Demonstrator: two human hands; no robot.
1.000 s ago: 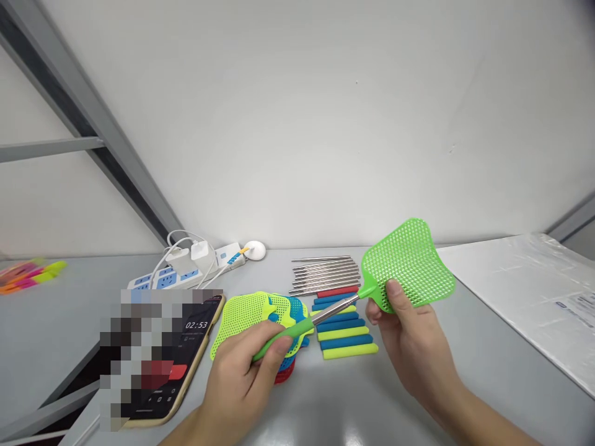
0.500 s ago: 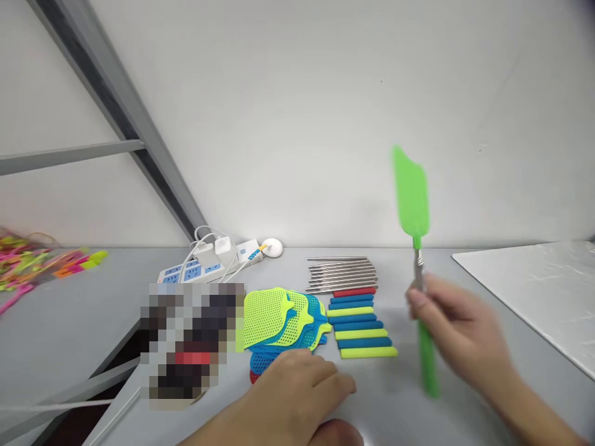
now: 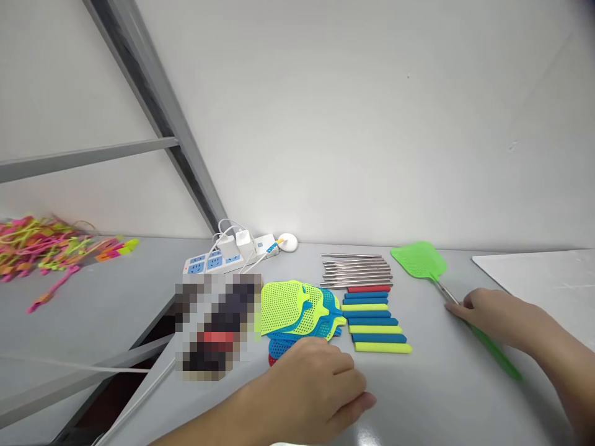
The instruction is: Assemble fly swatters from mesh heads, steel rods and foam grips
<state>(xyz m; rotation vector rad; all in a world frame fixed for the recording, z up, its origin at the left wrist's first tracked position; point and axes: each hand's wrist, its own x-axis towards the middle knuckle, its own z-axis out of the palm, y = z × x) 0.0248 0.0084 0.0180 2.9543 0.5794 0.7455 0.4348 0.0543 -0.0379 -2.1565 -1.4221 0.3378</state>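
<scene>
My right hand is closed around the metal shaft of a green fly swatter, where it meets the green handle. The swatter lies slantwise low over the table, its mesh head at the far end. My left hand is loosely curled, with nothing visible in it, in front of a pile of perforated swatter heads in yellow, blue and red. To the right of that pile lies a row of blue, yellow and red handle tubes. Behind the tubes are several thin metal rods.
A power strip with white plugs and cables stands at the back left. A blurred-out object lies left of the pile. Colourful tangled plastic pieces cover part of the left table. A white sheet lies at the right.
My right hand has brought the green fly swatter down from upright in the air to slantwise at the table, further right. My left hand stays curled near the pile. The view has shifted slightly.
</scene>
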